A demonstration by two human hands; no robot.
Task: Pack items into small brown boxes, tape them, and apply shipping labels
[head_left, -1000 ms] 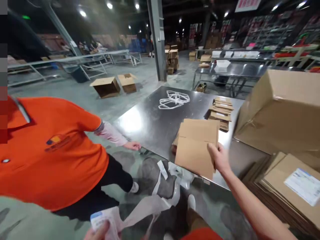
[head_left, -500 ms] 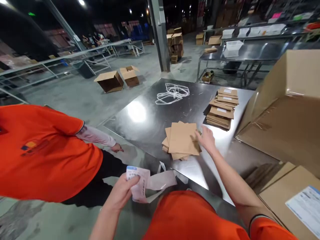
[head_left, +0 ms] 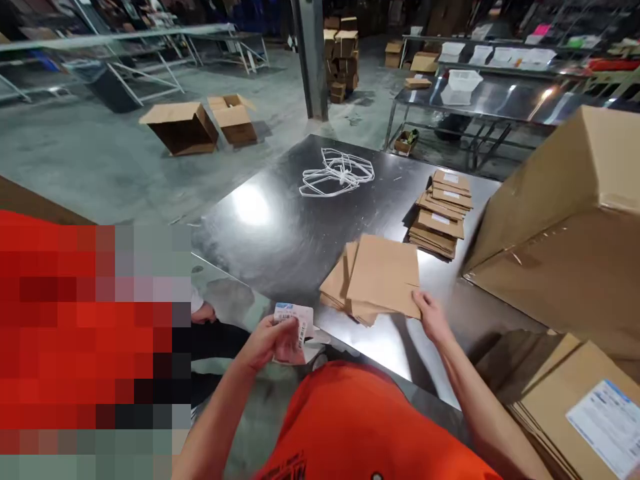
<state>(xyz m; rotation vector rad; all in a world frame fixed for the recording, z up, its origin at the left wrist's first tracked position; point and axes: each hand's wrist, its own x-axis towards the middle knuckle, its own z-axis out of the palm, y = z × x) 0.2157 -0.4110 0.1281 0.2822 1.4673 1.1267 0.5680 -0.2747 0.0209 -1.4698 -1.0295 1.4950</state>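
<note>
Beside the steel table point(head_left: 285, 227), pinching label strip point(head_left: 307, 321) in left hand point(head_left: 264, 343), flattened carton point(head_left: 384, 275) by edge in right hand point(head_left: 434, 320); keep pinches closed for shifting.

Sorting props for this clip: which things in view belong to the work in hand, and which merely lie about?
Likely in the work:
label strip, held by the left hand
flat cardboard piece, pinched by the right hand
labelled cardboard pile

Seemingly just lying about:
white straps
open boxes
</note>
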